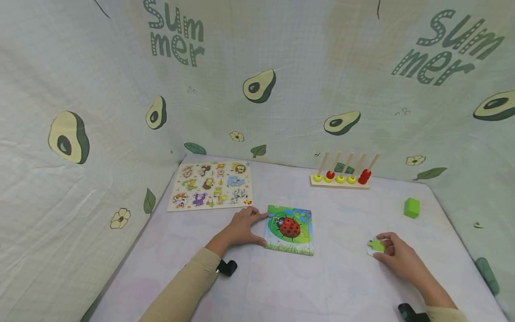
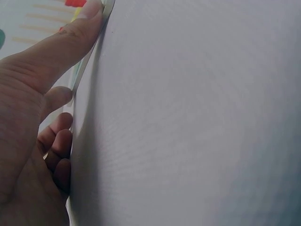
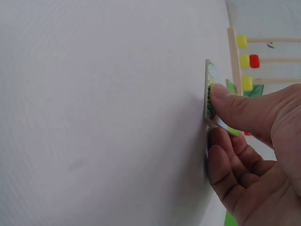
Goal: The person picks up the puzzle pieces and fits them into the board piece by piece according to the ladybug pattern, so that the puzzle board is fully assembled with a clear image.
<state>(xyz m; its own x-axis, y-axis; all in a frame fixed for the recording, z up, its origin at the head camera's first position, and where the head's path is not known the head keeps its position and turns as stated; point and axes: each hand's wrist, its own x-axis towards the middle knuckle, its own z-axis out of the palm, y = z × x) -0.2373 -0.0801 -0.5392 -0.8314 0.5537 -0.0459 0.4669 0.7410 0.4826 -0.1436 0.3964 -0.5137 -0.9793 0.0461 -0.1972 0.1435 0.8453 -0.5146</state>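
A square ladybug puzzle (image 1: 288, 229), with a red ladybug on a green leaf, lies flat on the table. My left hand (image 1: 243, 227) touches its left side, the thumb near the lower corner and the forefinger further up. In the left wrist view, the thumb (image 2: 61, 52) meets the board's thin edge. To the right, my right hand (image 1: 398, 255) pinches a small puzzle piece (image 1: 376, 246) with green and pale patches, close to the tabletop. The right wrist view shows this piece (image 3: 210, 92) edge-on between thumb and fingers.
An animal peg puzzle board (image 1: 212, 185) lies at the back left. At the back right stands a wooden counting stand (image 1: 339, 183) with pegs and yellow and red beads. A green block (image 1: 411, 208) sits near the right edge. Patterned cloth (image 1: 297, 112) hangs around the table.
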